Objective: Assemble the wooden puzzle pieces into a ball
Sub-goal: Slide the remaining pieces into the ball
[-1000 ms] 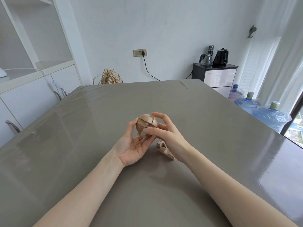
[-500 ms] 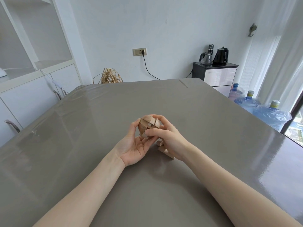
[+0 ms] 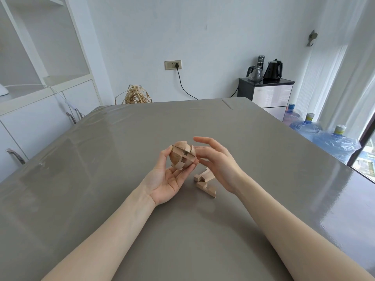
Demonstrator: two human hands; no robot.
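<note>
At centre frame, 2 loose wooden pieces [image 3: 205, 182] lie on the grey table [image 3: 101, 179]. Just above them, the left hand [image 3: 172, 175] grips the part-built ball [image 3: 182, 156], thumb and fingers curled round it. The right hand [image 3: 218, 159] hovers beside it, fingers spread. The ball is probably light, rigid and loosely interlocked; hold it across its curved sides.

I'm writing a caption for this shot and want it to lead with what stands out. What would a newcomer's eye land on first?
First, the half-built wooden ball held up at the centre of the frame in the left hand's grip, with the right hand open right beside it. Next, the two loose wooden pieces lying on the grey table just below the right hand. Beyond that, the blue water jugs by the window at right.
</note>
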